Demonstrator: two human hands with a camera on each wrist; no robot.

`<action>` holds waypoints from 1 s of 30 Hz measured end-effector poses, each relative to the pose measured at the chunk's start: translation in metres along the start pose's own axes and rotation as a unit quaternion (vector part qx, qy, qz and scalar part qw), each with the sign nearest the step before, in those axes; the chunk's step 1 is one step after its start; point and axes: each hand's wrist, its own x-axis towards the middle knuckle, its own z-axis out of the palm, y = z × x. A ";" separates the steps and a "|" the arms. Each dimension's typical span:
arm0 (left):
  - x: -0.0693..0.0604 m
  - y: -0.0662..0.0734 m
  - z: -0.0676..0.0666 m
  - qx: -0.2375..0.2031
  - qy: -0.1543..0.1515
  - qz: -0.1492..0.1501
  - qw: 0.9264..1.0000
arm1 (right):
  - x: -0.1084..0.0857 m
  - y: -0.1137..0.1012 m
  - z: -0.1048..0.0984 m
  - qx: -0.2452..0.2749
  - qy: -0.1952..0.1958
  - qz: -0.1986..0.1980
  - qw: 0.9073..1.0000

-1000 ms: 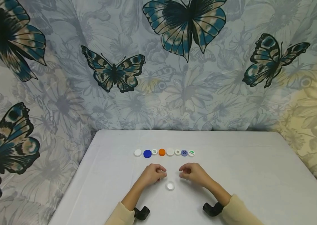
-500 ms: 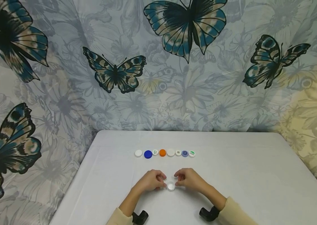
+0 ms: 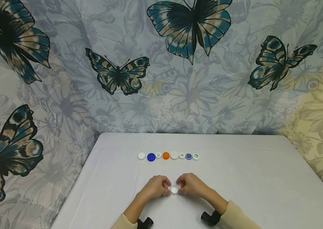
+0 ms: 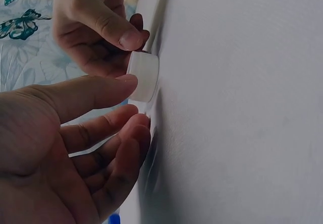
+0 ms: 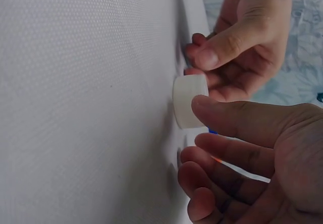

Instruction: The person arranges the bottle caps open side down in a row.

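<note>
A white bottle cap (image 3: 174, 190) lies on the table between my two hands. My left hand (image 3: 156, 187) is at its left side, the thumb at the cap's edge and the fingers loosely bent. From the other side my right hand (image 3: 192, 185) reaches in the same way. In the left wrist view, the left thumb overlaps the plain side of the cap (image 4: 146, 75), while the fingertips stay a little apart from it. The right wrist view has the right thumb against the cap (image 5: 184, 95), with a gap to the bent fingers below.
Farther back, a row of several round caps crosses the white table (image 3: 250, 178), among them a blue cap (image 3: 151, 157) and an orange cap (image 3: 165, 155). Behind the table's far edge hangs a butterfly-print cloth (image 3: 191, 95). Black devices (image 3: 210, 218) sit at both wrists.
Both hands have come down toward the near side and inward, from behind the white cap to either side of it. The cap and the row appear in the same places.
</note>
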 end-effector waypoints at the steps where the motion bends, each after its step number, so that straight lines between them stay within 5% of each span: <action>1: 0.000 0.000 0.001 0.002 0.002 0.003 1.000 | 0.000 0.000 0.000 0.001 -0.002 0.000 1.000; 19: 0.000 0.001 0.009 0.007 0.019 -0.010 1.000 | 0.000 0.000 0.004 0.007 -0.003 -0.017 1.000; 30: 0.000 0.002 0.008 -0.014 0.031 0.024 0.999 | -0.003 0.007 -0.001 0.037 0.024 -0.039 0.998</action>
